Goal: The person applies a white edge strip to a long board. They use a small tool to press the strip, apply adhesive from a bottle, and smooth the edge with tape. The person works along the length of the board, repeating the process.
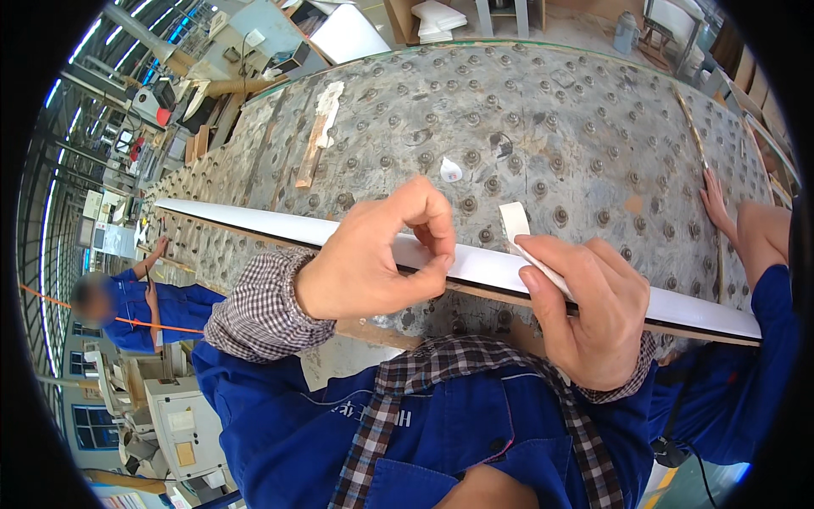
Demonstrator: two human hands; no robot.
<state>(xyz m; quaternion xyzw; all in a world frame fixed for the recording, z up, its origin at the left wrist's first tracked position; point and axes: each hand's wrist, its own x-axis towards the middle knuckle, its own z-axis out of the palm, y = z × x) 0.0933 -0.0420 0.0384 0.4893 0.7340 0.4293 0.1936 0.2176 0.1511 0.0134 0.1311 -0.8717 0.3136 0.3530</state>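
A long, narrow white panel (487, 265) with a dark lower edge runs across in front of me, from far left to near right. Over its middle, my left hand (365, 254) is closed in a pinch, thumb against fingertips. Whatever may sit in that pinch is too small to make out. My right hand (598, 301) is closed, thumb and fingers gripping a white band-like strip (514, 220) that curves up beyond the panel. Most of that strip is hidden behind the fingers. On the table past my hands lies a small white teardrop-shaped scrap (451, 170).
The grey metal table (398, 110) is studded with many bolt-like knobs. A wooden strip with white residue (318, 140) lies on it. At right, another person's hand (718, 204) rests at the table edge. A person in blue (161, 310) stands at far left near machines.
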